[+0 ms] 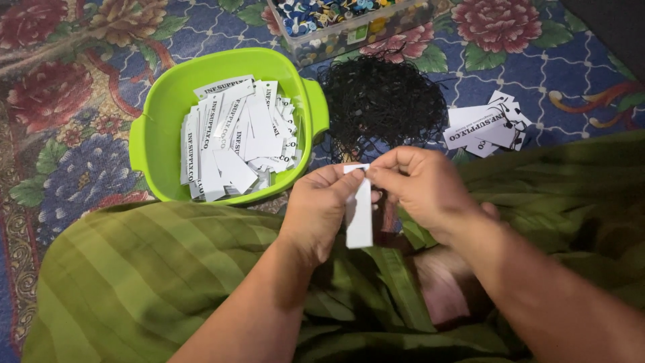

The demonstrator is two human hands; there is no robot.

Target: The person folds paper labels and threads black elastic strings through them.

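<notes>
White paper tag (pixel 359 218) hangs upright between the 2 hands, over a lap draped in green striped cloth (pixel 154 269); its top edge is pinched at the fingertips and its lower end hangs free. Left hand (pixel 321 205) closes thumb and forefinger on the tag's upper left corner, fingers narrow and curled; right hand (pixel 420 185) is closed at the same top edge, its fingertips bunched tight against the tag, and whether it also holds a thread I cannot tell. Both hands touch the tag at 1 small spot, so the grip looks thin; a slip of either thumb could let the tag drop into the cloth folds below, and a hard pull at the corner could tear or crease the paper.

Just beyond the left hand sits a lime green plastic tub (pixel 158 128) holding a loose heap of white printed tags (pixel 235 138), some leaning on the wall; the heap rises close to the near rim, so a knock from a forearm could spill it. Beside the tub, to the right, lies a tangled mass of black string (pixel 383 101); strands drawn from it may snag and drag others along. Further right, a small pile of finished-looking tags (pixel 487 124) with dark loops rests on the flowered carpet (pixel 80 81). Farthest off, a clear box of small mixed-colour pieces (pixel 349 23) stands at the top edge.
</notes>
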